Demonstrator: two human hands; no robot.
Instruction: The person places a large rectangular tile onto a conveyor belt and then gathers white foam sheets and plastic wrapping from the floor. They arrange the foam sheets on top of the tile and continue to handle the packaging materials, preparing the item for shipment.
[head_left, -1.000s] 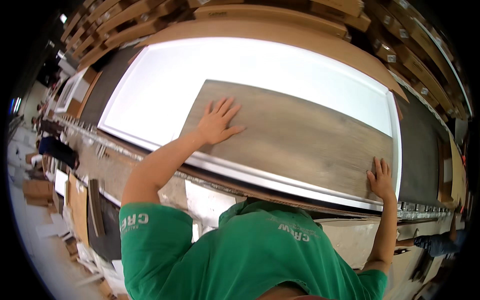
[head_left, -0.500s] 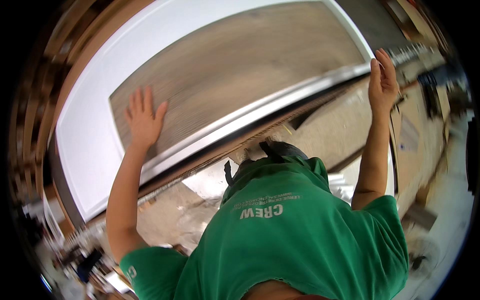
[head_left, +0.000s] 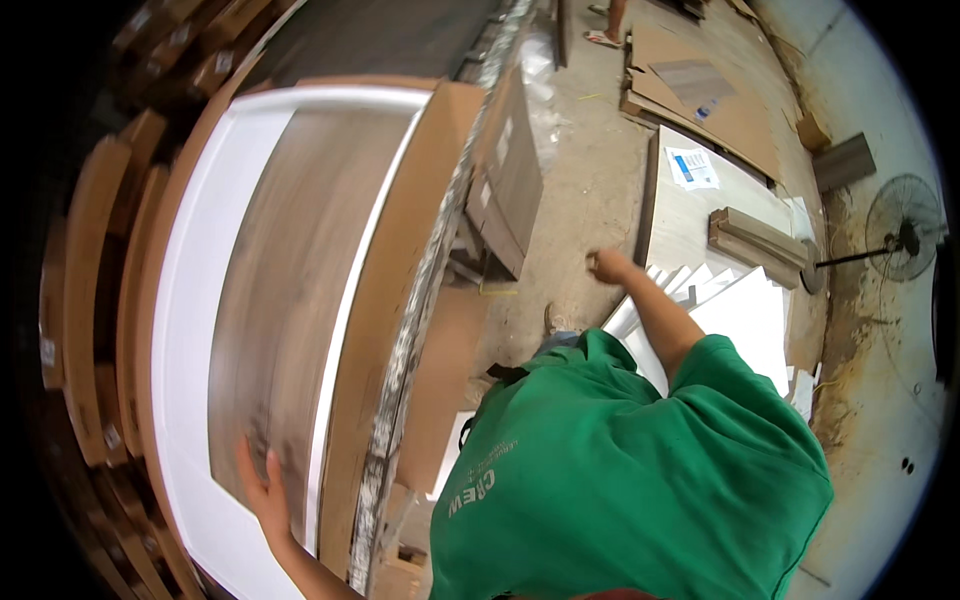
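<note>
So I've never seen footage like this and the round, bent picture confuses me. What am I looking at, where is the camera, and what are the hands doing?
There is no machine here: a person in a green shirt wears a wide fisheye camera on the head, looking down, which bends straight edges. The left hand lies flat on a grey wood-grain panel, which rests on a white sheet over a brown board. The right hand is off the panel, out over the concrete floor, and seems to hold nothing, though it is small. Beside it lie fanned white sheets; a standing fan is at the right edge.
</note>
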